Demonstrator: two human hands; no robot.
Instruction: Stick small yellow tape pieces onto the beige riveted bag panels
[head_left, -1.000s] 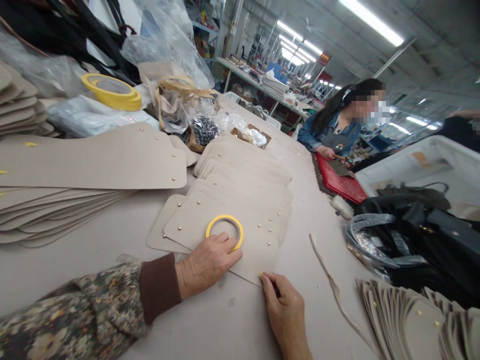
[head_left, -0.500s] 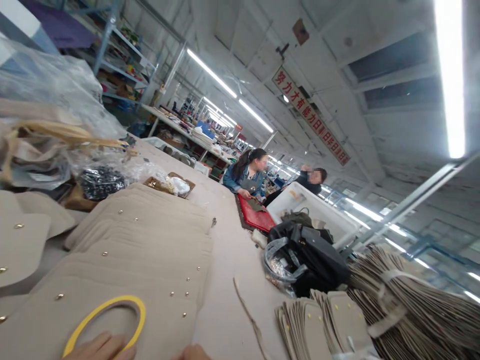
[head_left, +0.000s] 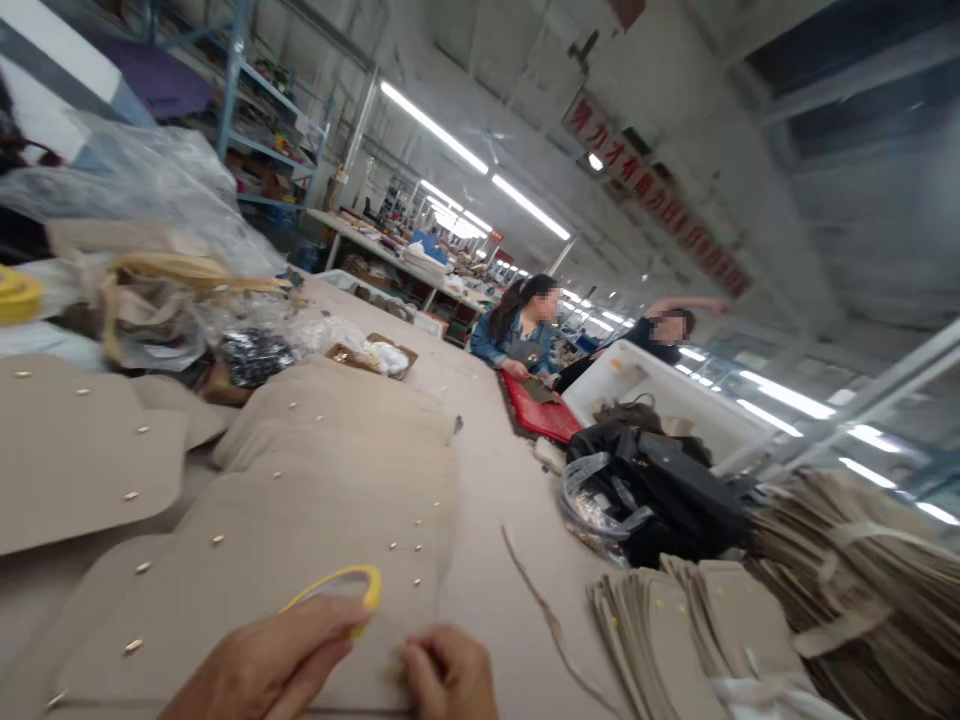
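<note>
My left hand is closed on a thin roll of yellow tape, held tilted above the beige panels. To its right, my right hand has its fingers curled in at the panels' right edge; whatever it pinches is hidden. Beneath both hands lie the overlapping beige panels, dotted with small gold-coloured metal studs. Another studded beige panel lies at the left.
Banded beige pieces lie at the right, near a black bag. A narrow strip crosses the pale table. A co-worker sits by a red board; another person is behind a white bin.
My view has swung left. Both hands have come further up into view, and the tape roll is now tilted more edge-on. The person at the back has stretched out an arm.
</note>
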